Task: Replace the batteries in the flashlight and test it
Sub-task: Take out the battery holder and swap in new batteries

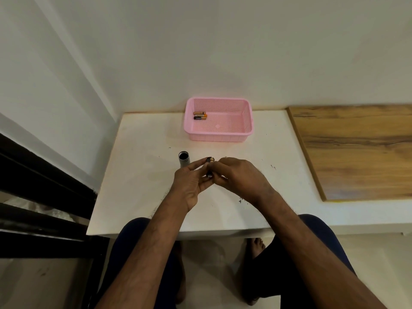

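Left hand (191,181) and right hand (240,177) pinch the holder (210,160) (tiny thing), one fumble could knock the tube (184,161) over.

Small dark piece (209,161) hiding between left hand (189,186) and right hand (243,179) fingers (217,169), flashlight tube (184,160) partly vanishing behind the left hand, batteries (200,115) showing labels too small to read

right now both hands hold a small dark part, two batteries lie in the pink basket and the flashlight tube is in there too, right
No: the head view shows the flashlight tube standing on the white table, outside the pink basket. The left hand and right hand do hold the small dark part, and two batteries lie in the basket.
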